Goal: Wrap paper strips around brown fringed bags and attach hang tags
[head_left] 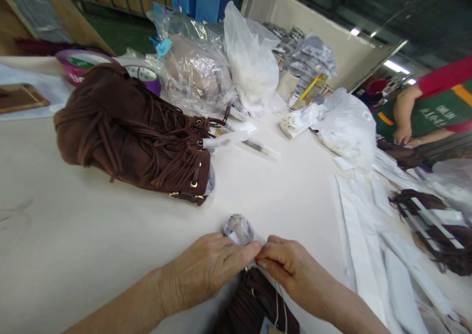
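A dark brown bag (247, 302) with metal eyelets lies below my hands, cut off by the lower edge of the view. White strings and a tag hang against it. My left hand (206, 270) is closed at its top end, thumb stretched toward the right fingertips. My right hand (291, 265) pinches there too, on something small and whitish I cannot make out. Just beyond the fingers a round grey bundle in clear plastic (239, 228) sticks out. Further back, another brown fringed bag (129, 132) with gold-coloured eyelets lies on its side on the white table (92, 226).
Tape rolls (142, 75) and a phone (24, 98) lie at the back left. Plastic-wrapped bundles (197, 68) and white plastic bags (346, 127) line the back. White strips (357, 235) and a brown fringed item (438, 226) are on the right, near a co-worker's hands (405, 137).
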`<action>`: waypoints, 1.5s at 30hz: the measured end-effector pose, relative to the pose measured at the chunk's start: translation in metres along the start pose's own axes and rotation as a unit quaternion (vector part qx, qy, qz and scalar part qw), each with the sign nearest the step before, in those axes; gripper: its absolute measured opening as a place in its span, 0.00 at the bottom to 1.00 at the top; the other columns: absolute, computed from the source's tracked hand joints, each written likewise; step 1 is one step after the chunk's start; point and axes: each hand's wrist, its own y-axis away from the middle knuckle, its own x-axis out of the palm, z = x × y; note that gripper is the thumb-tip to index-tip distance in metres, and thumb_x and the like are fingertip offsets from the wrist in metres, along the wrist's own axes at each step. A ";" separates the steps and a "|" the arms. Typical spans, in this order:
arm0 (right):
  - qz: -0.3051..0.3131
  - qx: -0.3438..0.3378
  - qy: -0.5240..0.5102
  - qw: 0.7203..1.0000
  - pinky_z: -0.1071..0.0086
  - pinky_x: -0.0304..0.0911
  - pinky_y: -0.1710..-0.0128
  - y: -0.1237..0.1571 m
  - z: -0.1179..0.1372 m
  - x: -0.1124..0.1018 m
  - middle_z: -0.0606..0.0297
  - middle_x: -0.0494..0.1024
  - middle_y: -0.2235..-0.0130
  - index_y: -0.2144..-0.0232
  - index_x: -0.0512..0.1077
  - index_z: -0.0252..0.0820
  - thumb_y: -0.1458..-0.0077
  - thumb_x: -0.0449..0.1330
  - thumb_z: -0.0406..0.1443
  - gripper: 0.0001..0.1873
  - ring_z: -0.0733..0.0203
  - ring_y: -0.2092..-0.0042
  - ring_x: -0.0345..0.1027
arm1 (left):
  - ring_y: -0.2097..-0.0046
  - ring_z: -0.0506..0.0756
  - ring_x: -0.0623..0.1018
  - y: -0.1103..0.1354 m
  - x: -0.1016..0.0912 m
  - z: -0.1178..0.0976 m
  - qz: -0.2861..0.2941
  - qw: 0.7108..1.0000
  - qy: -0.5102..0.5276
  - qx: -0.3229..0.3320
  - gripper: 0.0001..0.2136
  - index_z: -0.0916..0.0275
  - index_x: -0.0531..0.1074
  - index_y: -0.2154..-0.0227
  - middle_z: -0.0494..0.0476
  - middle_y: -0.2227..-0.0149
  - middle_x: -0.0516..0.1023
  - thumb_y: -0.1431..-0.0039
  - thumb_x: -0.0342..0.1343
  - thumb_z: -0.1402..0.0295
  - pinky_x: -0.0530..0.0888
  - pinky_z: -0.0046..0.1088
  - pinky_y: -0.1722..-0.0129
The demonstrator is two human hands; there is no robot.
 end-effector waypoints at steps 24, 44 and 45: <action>0.032 0.089 -0.161 0.983 0.74 0.51 0.75 -0.013 0.005 0.011 0.70 0.61 0.78 0.83 0.64 0.38 0.54 0.49 0.33 0.09 0.67 0.74 0.53 | 0.68 0.51 0.74 -0.006 -0.006 -0.006 -0.026 0.998 -0.058 0.021 0.12 0.71 0.56 0.53 0.55 0.67 0.75 0.36 0.33 0.77 0.71 0.29 0.69; 0.038 0.150 -0.153 0.976 0.74 0.45 0.78 -0.013 0.004 0.017 0.71 0.57 0.81 0.82 0.66 0.37 0.60 0.49 0.33 0.08 0.69 0.77 0.49 | 0.66 0.57 0.67 0.002 0.002 -0.028 0.090 0.974 -0.005 -0.210 0.02 0.63 0.64 0.73 0.56 0.68 0.68 0.47 0.51 0.74 0.65 0.37 0.67; 0.037 0.149 -0.153 0.976 0.74 0.45 0.78 -0.013 0.004 0.017 0.71 0.57 0.81 0.83 0.66 0.37 0.60 0.49 0.33 0.08 0.69 0.77 0.49 | 0.66 0.57 0.67 0.003 0.005 -0.027 0.087 0.976 -0.019 -0.196 0.03 0.63 0.64 0.74 0.55 0.69 0.68 0.47 0.52 0.75 0.64 0.36 0.68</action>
